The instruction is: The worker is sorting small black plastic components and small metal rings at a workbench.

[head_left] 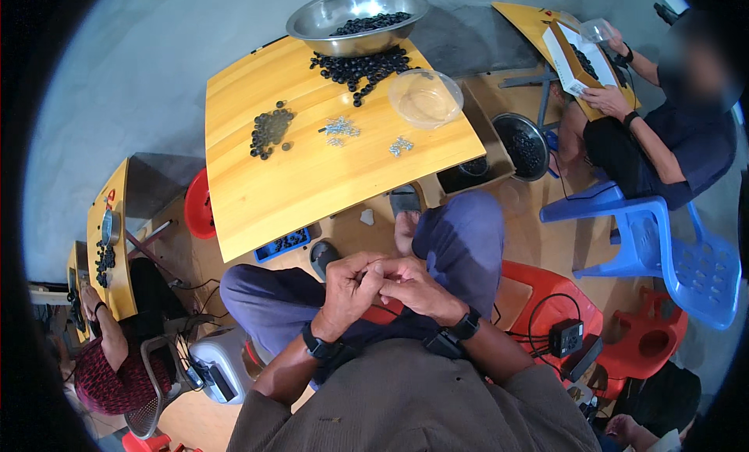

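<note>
My left hand and my right hand meet above my lap, thumbs and fingers pressed together. Whatever they pinch is hidden between the fingertips. Beyond my knees stands a yellow wooden table. On it lie a group of small black round parts at the left, a little heap of silvery screw-like pieces in the middle and a smaller silvery heap farther right. A larger pile of black round parts spreads before a steel basin at the far edge.
A clear plastic tub sits at the table's right edge. Below are a blue tray, a cardboard box and a black bowl of dark parts. A person at right holds a carton near a blue chair. Another person works at left.
</note>
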`<state>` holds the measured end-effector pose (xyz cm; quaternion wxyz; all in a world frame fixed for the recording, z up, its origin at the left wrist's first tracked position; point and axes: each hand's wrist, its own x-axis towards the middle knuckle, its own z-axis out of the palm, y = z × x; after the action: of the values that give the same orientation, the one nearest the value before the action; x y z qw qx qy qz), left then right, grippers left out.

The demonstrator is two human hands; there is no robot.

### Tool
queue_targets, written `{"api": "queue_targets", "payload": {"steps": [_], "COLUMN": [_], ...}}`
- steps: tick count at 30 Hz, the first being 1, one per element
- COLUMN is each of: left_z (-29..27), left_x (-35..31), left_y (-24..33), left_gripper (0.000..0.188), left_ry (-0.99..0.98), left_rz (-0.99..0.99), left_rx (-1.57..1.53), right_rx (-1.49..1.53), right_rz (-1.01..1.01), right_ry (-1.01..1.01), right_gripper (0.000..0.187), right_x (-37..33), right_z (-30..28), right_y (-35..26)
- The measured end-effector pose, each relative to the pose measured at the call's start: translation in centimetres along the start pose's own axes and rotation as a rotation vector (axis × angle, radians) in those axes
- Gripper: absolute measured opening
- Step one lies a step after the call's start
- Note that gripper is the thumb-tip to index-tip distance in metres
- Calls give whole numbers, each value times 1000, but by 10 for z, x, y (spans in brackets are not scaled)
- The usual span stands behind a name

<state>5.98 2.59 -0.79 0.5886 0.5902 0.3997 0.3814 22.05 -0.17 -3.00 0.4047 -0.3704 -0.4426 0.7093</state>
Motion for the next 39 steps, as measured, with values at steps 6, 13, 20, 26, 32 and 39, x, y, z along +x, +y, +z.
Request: {"api": "queue_targets", "payload": {"steps": [6,13,20,26,32,39], "left_z": [-3,-1,-2,-10,-14,-19], "left_x": [1,7,-1,-7,-10,-7], "left_y": [25,-4,17,42,47,50], "left_gripper": [21,20,34,28,19,17], "left_ry": [74,111,14,-41,-54,-90], "left_rz": [334,257,192,173,192,323], "left_rx": [280,300,149,261,388,496], "right_rx": [-174,170,648,661,628,542], "right_rz": [-196,-39,13,8,46,35], "right_ry": [-59,22,-126,-149,-94,-100], "right_gripper": [17,15,34,33,31,30], "right_x": [-7,4,-4,-10,-14,-15], "right_z": [10,-5,-19,-6,-3,-1], "right_y": [-34,19,4,-7,-10,-15]}}
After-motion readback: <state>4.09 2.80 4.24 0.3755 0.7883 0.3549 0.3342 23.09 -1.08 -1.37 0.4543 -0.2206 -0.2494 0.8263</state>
